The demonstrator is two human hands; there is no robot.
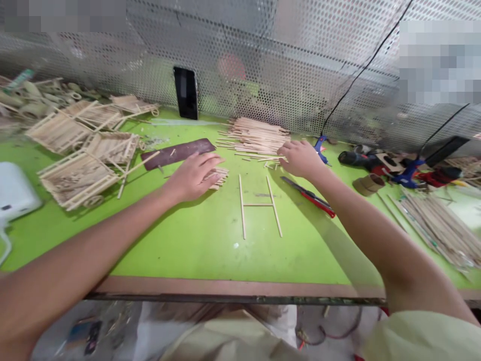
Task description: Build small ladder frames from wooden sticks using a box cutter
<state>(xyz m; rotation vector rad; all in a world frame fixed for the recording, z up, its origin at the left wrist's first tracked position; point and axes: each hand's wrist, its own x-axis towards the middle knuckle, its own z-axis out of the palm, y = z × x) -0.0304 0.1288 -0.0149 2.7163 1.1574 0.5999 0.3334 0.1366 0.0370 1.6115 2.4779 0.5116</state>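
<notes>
My left hand [199, 175] is closed over a small bunch of short wooden sticks [221, 179] lying on the green tabletop, their ends showing between thumb and fingers. At the right end of a large pile of long thin wooden sticks [255, 134], my right hand [298, 156] has its fingers bent down, the tips at a stick near the pile's front edge. Between and below my hands, two long sticks and a crosspiece form an H-shaped frame [258, 204]. A red and black utility knife [310, 197] lies right of the frame, under my right forearm.
Small slatted wooden carts [80, 175] crowd the left, beside a dark brown strip [178, 154]. A phone [186, 94] leans on the perforated metal screen. Blue glue guns [320, 149], a power drill [363, 161] and flat strips [439, 225] occupy the right. A white device [17, 190] stands far left.
</notes>
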